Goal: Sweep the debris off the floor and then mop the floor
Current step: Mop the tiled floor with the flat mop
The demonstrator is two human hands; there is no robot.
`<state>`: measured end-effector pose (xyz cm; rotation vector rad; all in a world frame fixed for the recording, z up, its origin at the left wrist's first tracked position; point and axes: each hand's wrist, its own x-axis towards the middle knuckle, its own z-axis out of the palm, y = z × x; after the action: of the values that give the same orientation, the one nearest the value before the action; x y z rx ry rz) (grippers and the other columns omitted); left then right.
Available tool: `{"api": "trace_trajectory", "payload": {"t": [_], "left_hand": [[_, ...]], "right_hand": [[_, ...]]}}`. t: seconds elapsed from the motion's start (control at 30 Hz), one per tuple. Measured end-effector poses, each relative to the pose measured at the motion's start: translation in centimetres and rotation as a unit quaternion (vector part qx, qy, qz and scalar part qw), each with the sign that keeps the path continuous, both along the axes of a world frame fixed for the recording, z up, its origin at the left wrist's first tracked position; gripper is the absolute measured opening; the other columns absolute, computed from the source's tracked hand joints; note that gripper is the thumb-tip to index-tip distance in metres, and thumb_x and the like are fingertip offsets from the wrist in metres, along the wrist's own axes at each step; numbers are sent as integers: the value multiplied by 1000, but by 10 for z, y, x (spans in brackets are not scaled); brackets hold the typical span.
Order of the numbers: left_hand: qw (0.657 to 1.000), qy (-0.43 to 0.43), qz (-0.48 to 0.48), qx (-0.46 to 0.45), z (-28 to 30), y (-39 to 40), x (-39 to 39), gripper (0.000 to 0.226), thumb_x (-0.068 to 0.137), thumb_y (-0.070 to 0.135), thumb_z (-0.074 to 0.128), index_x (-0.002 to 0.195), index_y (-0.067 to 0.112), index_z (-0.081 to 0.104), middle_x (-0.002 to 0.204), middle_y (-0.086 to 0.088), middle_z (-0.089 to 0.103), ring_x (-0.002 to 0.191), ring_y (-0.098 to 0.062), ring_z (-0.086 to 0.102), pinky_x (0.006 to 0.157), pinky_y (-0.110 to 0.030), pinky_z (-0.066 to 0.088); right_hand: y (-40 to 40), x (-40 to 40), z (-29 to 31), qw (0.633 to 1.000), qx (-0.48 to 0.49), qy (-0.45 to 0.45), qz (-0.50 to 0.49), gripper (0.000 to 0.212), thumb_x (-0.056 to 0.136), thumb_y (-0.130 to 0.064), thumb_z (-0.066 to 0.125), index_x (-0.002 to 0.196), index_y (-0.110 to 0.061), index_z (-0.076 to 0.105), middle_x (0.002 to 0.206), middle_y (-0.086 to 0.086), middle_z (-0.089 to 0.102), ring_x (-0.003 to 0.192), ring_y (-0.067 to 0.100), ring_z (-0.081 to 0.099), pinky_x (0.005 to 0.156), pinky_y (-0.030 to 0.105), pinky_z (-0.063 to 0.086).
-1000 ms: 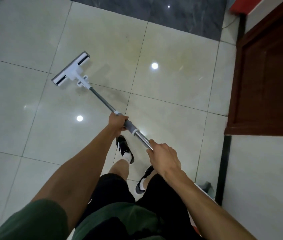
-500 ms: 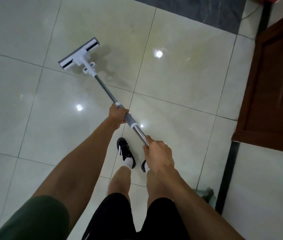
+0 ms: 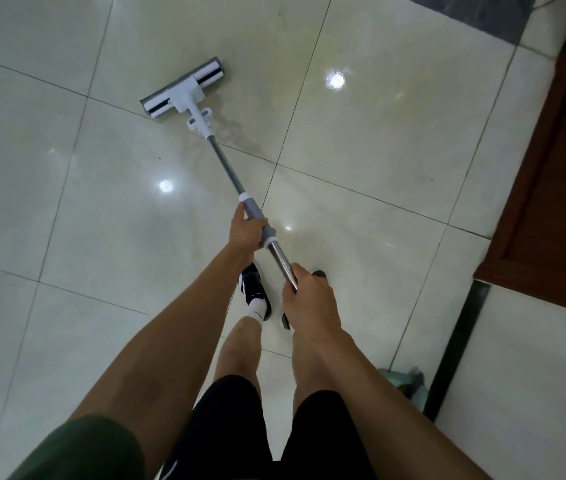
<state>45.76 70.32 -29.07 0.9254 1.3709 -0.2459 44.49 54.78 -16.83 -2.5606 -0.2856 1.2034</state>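
Head view: mopping stage by the look of it, sweeping apparently done, with only a few dark specks visible on the tile floor [image 3: 361, 140]. Flat mop [image 3: 184, 91] white-headed, lying flat on the tile well ahead of the fingers, a grey damp streak just behind it. Left hand [image 3: 245, 233] wrapped round the grey sleeve; right hand [image 3: 309, 299] gripping the steel pole lower down.
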Motion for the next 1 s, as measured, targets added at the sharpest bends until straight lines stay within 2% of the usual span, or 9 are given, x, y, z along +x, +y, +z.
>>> {"api": "trace_trajectory", "payload": {"t": [0.23, 0.33, 0.4, 0.5, 0.57, 0.67, 0.83, 0.9, 1.0], "left_hand": [[999, -9, -1, -33, 11, -28, -7, 87, 91, -5, 64, 158, 32, 23, 132, -13, 44, 110, -38, 64, 68, -39, 60], [1000, 5, -1, -16, 13, -30, -7, 87, 90, -5, 65, 158, 30, 23, 128, -12, 46, 106, -36, 66, 69, -38, 61], [1000, 15, -4, -13, 13, -31, -8, 84, 90, -3, 66, 158, 24, 22, 128, -14, 50, 103, -36, 67, 72, -40, 62], [999, 31, -19, 10, 11, -40, -10, 70, 91, 2, 67, 151, 9, 32, 121, -17, 57, 95, -31, 69, 67, -34, 61], [999, 34, -9, 8, 9, -46, -11, 73, 92, 1, 65, 154, 12, 29, 116, -17, 59, 88, -29, 68, 72, -38, 62], [999, 36, 16, -5, 11, -48, -11, 78, 95, -1, 61, 159, 19, 20, 104, -12, 59, 82, -26, 66, 81, -44, 60], [999, 53, -2, 13, 17, -38, 6, 60, 98, -2, 52, 153, 15, 32, 112, -16, 60, 81, -25, 66, 63, -35, 57], [998, 54, -4, 18, 16, -31, 12, 51, 99, -3, 51, 146, 12, 39, 107, -15, 60, 83, -25, 65, 63, -35, 57], [999, 41, -3, 19, 13, -21, 20, 54, 98, -5, 51, 147, 13, 37, 116, -18, 58, 90, -28, 64, 66, -36, 57]], "right_hand": [[-18, 10, -8, 998, 24, 48, 10, 14, 101, -20, 50, 111, -12, 55, 87, 9, 61, 74, 26, 61, 63, 31, 49], [-28, 9, -5, 995, 43, 84, 19, 32, 102, -20, 52, 134, -17, 49, 102, 10, 64, 91, 25, 65, 76, 32, 55], [-36, 8, 2, 993, 43, 109, 35, 52, 102, -21, 53, 151, -21, 35, 113, 11, 63, 104, 26, 62, 87, 35, 54], [-51, 4, 9, 986, 18, 157, 48, 72, 101, -29, 54, 158, -32, 11, 123, 12, 60, 105, 30, 63, 89, 41, 55], [-63, -2, 12, 982, -2, 187, 39, 74, 101, -37, 52, 157, -40, 4, 118, 12, 59, 96, 30, 65, 84, 46, 58], [-76, -7, 17, 981, -3, 195, 15, 65, 104, -40, 47, 157, -40, 9, 116, 11, 61, 94, 27, 63, 87, 43, 56], [-70, -5, 16, 991, 30, 125, 29, 55, 106, -35, 42, 157, -33, 19, 96, 8, 58, 84, 22, 61, 78, 35, 53], [-64, -1, 11, 992, 37, 115, 44, 55, 107, -32, 43, 157, -32, 20, 92, 7, 56, 81, 21, 59, 74, 34, 52], [-54, 12, 6, 990, 38, 135, -4, 52, 106, -33, 42, 156, -34, 26, 100, 9, 63, 89, 24, 64, 84, 39, 55]]}}
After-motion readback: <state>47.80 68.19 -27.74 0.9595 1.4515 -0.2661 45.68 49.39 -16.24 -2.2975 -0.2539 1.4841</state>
